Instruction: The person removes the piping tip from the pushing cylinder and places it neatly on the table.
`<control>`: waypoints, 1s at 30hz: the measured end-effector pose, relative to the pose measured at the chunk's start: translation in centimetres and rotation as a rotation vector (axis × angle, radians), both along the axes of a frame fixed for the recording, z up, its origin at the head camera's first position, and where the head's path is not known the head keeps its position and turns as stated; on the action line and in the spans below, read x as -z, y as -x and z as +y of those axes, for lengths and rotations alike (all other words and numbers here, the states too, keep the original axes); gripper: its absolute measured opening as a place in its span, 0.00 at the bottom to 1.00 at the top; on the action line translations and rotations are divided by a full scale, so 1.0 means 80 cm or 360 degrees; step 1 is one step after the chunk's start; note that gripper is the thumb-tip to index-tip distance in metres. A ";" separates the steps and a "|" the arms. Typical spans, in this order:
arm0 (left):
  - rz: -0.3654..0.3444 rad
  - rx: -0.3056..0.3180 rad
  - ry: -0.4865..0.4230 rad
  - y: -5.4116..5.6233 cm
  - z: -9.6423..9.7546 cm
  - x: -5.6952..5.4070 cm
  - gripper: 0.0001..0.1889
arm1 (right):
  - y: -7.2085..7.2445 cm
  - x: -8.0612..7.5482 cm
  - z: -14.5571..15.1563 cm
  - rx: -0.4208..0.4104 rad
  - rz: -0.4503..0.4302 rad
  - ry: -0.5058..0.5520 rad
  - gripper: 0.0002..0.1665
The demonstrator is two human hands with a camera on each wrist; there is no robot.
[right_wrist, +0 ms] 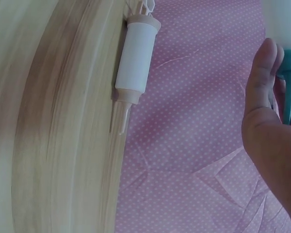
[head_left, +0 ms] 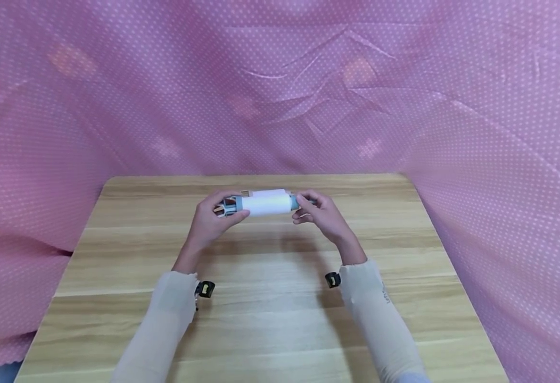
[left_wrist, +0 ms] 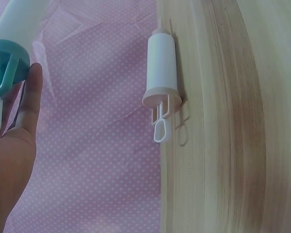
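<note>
Between both hands, a large syringe-shaped tool (head_left: 266, 205) with a white barrel and teal ends is held level above the table. My left hand (head_left: 210, 221) grips its handle end, thumb along the near side of the barrel; a white ring shows there in the left wrist view. At the opposite end, my right hand (head_left: 327, 219) pinches the teal tapered nozzle (right_wrist: 290, 65). A similar syringe-shaped tool with beige ends (left_wrist: 161, 60) lies on the table near its far edge, untouched and partly hidden behind the held one in the head view.
The wood-grain table (head_left: 270, 319) runs beneath both forearms. A pink dotted cloth (head_left: 280, 106) hangs behind the table and along its sides. Each wrist wears a small black camera (head_left: 206, 289).
</note>
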State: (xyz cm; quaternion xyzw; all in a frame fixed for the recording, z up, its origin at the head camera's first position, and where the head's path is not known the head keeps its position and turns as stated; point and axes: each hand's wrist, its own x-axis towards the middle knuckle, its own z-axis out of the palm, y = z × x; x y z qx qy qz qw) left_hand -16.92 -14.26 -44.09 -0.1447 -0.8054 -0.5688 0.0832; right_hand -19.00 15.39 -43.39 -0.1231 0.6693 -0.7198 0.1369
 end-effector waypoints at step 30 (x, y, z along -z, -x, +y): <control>-0.0186 -0.0088 -0.0084 0.003 -0.009 0.022 0.27 | -0.005 0.000 0.020 0.0076 0.0122 -0.0003 0.21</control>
